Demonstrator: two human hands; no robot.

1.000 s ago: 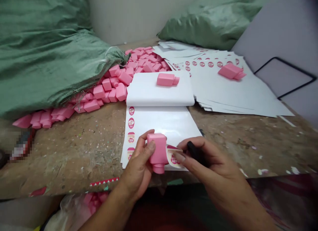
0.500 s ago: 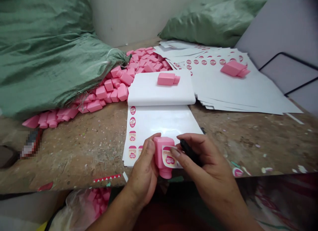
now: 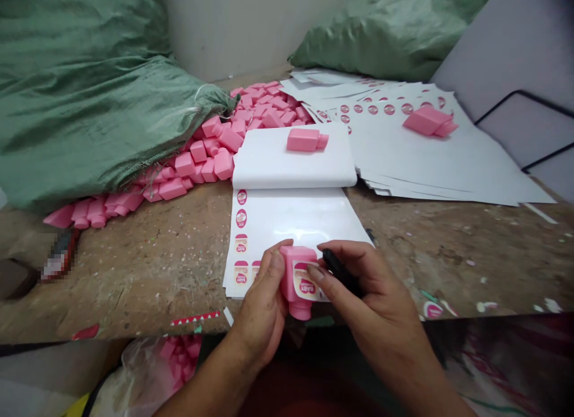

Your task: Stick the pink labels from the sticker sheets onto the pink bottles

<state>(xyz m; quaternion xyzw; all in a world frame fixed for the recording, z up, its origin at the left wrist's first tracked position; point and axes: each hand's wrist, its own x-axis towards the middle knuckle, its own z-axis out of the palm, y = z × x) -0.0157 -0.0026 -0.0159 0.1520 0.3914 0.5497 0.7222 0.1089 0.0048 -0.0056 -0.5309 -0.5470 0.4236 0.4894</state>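
Observation:
My left hand is closed round a small pink plastic bottle, held neck down over the table's front edge. A "BABY" label lies over the bottle's front face; its lower right corner seems to stand off the side. The thumb of my right hand touches the label's upper right part. Curled in the same hand is a black pen-like tool, its tip hidden by the fingers. Under both hands a sheet of stickers lies on the table, with round and square labels down its left side.
A folded white sheet bears one pink bottle. Another bottle rests on stacked sticker sheets at right. Many bottles spill beside a green sack. A plastic bag with pink pieces hangs below the table edge.
The view has shifted slightly. My right thumb stays on the label, and both hands keep nearly the same pose round the bottle.

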